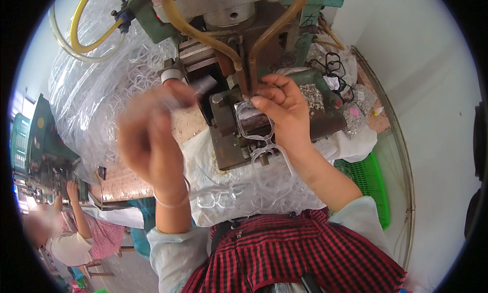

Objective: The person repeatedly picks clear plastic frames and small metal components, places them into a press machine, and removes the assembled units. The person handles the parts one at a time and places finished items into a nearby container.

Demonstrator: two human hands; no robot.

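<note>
Here, at a workshop bench, a person's right hand [284,106] steadies a clear spectacle frame [264,139] against the metal fixture [223,140] of a machine [231,13]. The thumb and fingers appear to pinch the frame's far edge, right under the two slim tips fed by amber hoses [198,36]; the frame runs from there toward the worker, one lens opening over the fixture, the other past its near edge. The left hand [150,133], a blur, hangs beside the machine, near a whitish cylindrical part [172,73]; whether its fingers are spread or closed cannot be told.

The step in hand looks to be seating the frame's far corner at the tips. The next move seems to call for keeping that edge square and motionless while the fingertips stay clear of the tips.

Much escapes the lens. The exact contact point lies behind the thumb, so any small part there is hidden. A pale, smeared piece [205,84] just beyond the left hand is too blurred to identify or to say whether it is held. The machine's top is cut off, and the loose clear frames [218,199] by the apron [284,250] overlap too much to count.
</note>
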